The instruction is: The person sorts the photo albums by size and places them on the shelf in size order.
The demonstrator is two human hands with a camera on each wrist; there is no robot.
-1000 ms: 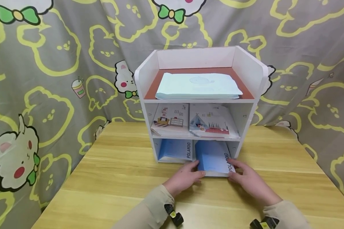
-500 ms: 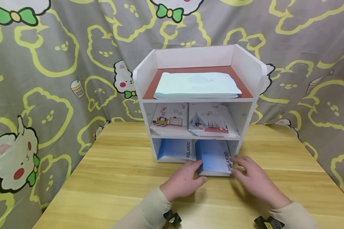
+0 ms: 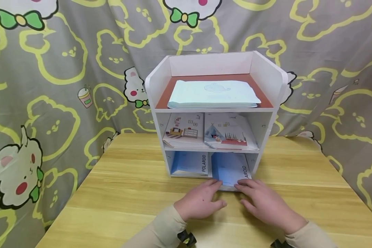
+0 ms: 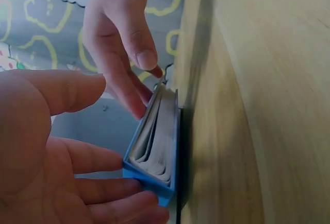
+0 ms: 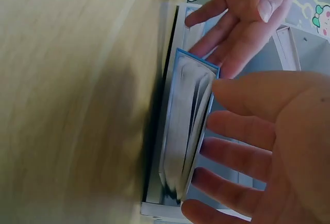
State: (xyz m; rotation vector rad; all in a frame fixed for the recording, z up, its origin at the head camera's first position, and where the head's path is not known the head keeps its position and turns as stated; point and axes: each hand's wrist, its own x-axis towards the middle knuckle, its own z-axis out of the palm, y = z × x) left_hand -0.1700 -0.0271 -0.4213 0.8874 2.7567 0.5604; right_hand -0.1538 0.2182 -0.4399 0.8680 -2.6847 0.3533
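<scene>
A blue-and-white book (image 3: 229, 168) marked POLAROID lies flat in the bottom right compartment of a small white shelf. Its page edges (image 4: 160, 131) face forward in the left wrist view. My left hand (image 3: 201, 201) touches its front left corner with extended fingers, thumb held apart. At the front right, fingertips of my right hand (image 3: 265, 203) rest on the cover's edge. In the right wrist view the right fingers (image 5: 237, 154) lie spread along the cover. Neither hand curls round the book; part of its lettering is hidden by the right hand.
A second POLAROID book (image 3: 189, 162) lies in the bottom left compartment. Two illustrated books (image 3: 184, 129) sit on the middle shelf, and a pale whale-print packet (image 3: 215, 93) on top. The white shelf unit (image 3: 279, 82) stands on a wooden table (image 3: 117, 193) before a patterned curtain.
My right hand has moved left from the book's right side to its front edge. My left hand has shifted from the left side to the front corner.
</scene>
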